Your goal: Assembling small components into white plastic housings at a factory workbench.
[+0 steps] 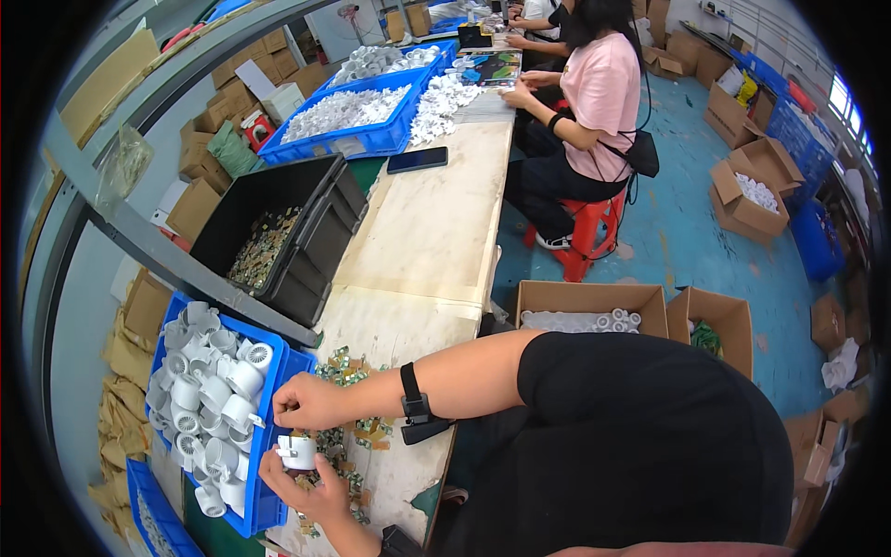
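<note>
My left hand (pixel 320 497) holds a white round plastic housing (pixel 299 454) with a small tab on its side, its fingers and thumb curled round it. Just above, my right hand (pixel 311 402) is closed with fingertips pinched together; whatever is in them is too small or hidden to name. Under and beside both hands, small green and tan circuit boards (pixel 375 431) lie scattered over the worktable (pixel 404 325). Next to my hands stands a blue crate (pixel 269 506) heaped with white plastic housings (pixel 215 395), several showing slotted grille ends.
A black bin (pixel 320 227) of circuit boards stands beyond the crate. Farther along are a phone (pixel 418 160), blue crates (pixel 376 139) of white parts and a seated person in pink (pixel 603 93) on a red stool (pixel 587 232). Cardboard boxes (pixel 594 295) flank the table.
</note>
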The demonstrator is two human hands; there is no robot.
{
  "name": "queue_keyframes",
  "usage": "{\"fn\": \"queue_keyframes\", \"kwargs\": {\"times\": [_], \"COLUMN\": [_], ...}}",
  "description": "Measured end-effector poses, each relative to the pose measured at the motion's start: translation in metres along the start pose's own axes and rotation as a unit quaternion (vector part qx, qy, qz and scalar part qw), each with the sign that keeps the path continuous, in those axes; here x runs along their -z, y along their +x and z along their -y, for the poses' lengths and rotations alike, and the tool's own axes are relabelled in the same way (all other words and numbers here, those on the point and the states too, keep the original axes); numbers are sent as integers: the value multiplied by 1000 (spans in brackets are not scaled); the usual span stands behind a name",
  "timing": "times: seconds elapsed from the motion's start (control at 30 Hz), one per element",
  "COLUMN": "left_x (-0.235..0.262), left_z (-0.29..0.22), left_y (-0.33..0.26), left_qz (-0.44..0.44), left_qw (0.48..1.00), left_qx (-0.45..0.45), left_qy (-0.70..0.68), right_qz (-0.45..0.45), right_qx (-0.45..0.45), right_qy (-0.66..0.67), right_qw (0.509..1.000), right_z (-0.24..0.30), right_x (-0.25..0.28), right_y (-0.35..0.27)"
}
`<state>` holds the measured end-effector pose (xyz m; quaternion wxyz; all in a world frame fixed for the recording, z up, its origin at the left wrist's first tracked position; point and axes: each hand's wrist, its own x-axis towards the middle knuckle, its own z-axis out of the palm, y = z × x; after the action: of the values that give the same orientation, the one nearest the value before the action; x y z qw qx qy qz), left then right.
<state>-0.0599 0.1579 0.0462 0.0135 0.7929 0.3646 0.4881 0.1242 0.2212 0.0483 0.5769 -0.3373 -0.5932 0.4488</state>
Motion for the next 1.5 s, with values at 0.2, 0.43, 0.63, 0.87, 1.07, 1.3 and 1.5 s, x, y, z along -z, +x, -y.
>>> {"fn": "queue_keyframes", "kwargs": {"times": [0.2,0.43,0.63,0.87,1.07,1.3,1.5], "left_x": [-1,0,0,-3,5,-1,0], "left_z": [1,-2,5,-7,-5,-9,-15], "left_y": [0,2,1,5,4,2,6], "left_qz": [1,5,1,-3,-11,11,39], "left_qw": [1000,1000,999,1000,999,998,992], "left_qx": [6,13,-47,19,31,62,113], "left_qy": [-17,-19,21,-16,9,-9,-41], "right_qz": [-16,0,-9,0,4,28,17], "right_qx": [50,80,105,92,92,100,106], "right_qy": [-38,-53,-61,-76,-60,-75,-59], "right_qw": [998,995,993,993,994,992,993], "right_z": [-3,3,2,3,0,-1,-1], "right_x": [-1,-3,-3,1,-7,-3,-4], "right_y": [0,-5,-4,-4,-3,-6,-5]}}
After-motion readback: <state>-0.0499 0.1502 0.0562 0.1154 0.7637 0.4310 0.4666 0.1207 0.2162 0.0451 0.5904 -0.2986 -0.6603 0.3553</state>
